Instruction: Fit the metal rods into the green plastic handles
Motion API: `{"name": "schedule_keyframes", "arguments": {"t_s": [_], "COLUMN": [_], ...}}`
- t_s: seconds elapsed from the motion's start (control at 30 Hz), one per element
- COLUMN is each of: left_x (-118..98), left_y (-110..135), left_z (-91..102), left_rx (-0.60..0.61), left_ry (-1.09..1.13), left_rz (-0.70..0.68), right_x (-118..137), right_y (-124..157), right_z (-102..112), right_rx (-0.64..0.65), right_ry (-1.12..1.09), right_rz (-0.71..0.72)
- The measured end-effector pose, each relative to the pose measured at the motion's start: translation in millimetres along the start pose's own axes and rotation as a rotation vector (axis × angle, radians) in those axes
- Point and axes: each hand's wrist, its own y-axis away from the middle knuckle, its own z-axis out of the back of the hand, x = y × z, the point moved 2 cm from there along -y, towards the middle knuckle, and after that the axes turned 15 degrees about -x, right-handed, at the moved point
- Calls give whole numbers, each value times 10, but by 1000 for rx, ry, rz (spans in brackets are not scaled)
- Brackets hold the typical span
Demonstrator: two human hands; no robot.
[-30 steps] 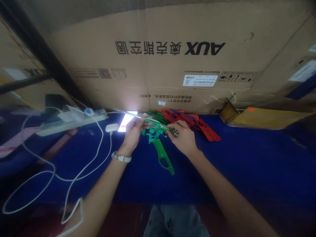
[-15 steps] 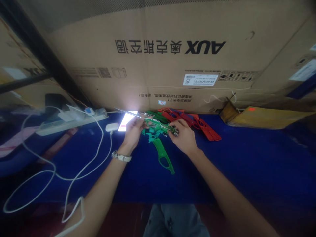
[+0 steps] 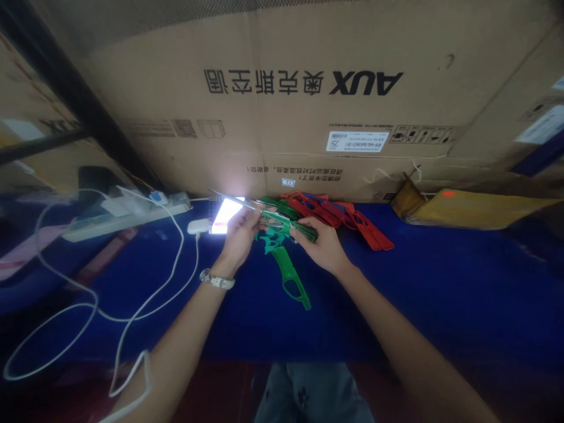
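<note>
Both my hands hold up a green long-necked lighter (image 3: 282, 222) with a thin metal tube pointing to the upper left. My left hand (image 3: 240, 236), with a watch at the wrist, is closed around the tube end. At the handle end, my right hand (image 3: 324, 245) pinches the green plastic body between thumb and fingers. Below them a loose green handle shell (image 3: 291, 279) with an oval opening lies on the blue table surface (image 3: 343, 329). Small teal parts (image 3: 271, 242) sit in a heap just under the lighter. More green shells (image 3: 279, 207) lie behind, partly hidden.
Red handle shells (image 3: 368, 228) are piled to the right, against a large cardboard box (image 3: 282, 129). A lit phone (image 3: 227, 214) lies left of my hands, near a white charger (image 3: 199, 226), looping cable and power strip (image 3: 127, 217). A yellow cardboard piece (image 3: 484, 211) stands far right.
My right hand has shifted slightly left along the lighter's handle, and the shiny end that showed there is now covered. The left hand keeps its hold, barely moved.
</note>
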Motion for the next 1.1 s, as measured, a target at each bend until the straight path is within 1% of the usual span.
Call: {"name": "schedule_keyframes", "arguments": {"t_s": [0.17, 0.27, 0.53, 0.63, 0.77, 0.97, 1.1], "left_x": [13, 23, 10, 18, 32, 30, 21], "left_y": [0, -6, 7, 5, 6, 26, 34], "left_z": [2, 9, 3, 6, 4, -3, -5], "left_rx": [18, 14, 10, 2, 9, 23, 64], "left_ry": [9, 9, -4, -8, -6, -19, 22], "left_rz": [9, 14, 17, 8, 13, 4, 52], "right_x": [6, 0, -24, -20, -24, -29, -25], "right_y": [-3, -9, -45, -48, -27, 32, 50], "right_z": [10, 0, -27, -21, -36, -77, -76], "right_rx": [14, 13, 98, 98, 82, 59, 40], "right_ry": [-16, -71, -295, -311, -315, -256, -218], "right_rz": [-16, -37, -276, -313, -281, -134, -87]}}
